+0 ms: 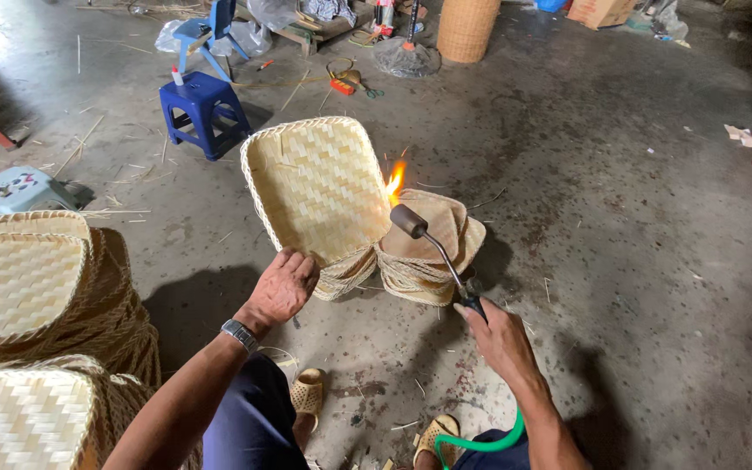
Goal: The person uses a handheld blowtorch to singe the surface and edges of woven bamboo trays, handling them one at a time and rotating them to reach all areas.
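Currently my left hand (282, 287) grips the near rim of a woven bamboo tray (317, 191), fingers curled over the edge, and holds it tilted up on its side so the hollow faces me. The tray's lower edge rests on a short stack of like trays (433, 252) lying on the concrete floor (637, 261).

My right hand (496, 335) is closed around the handle of a gas torch (435, 248). The torch's dark nozzle points up and away from me, and an orange flame (395, 181) stands at its tip, just beside the tilted tray's right rim. Whether flame and rim touch, I cannot tell. A green hose (480, 444) runs from under the right wrist down past my knee.

Taller stacks of woven trays (36, 296) sit at my left. A blue plastic stool (202, 109) stands beyond the tray, with a pale stool (17, 189) farther left. Sandalled feet (308, 392) show at the bottom.
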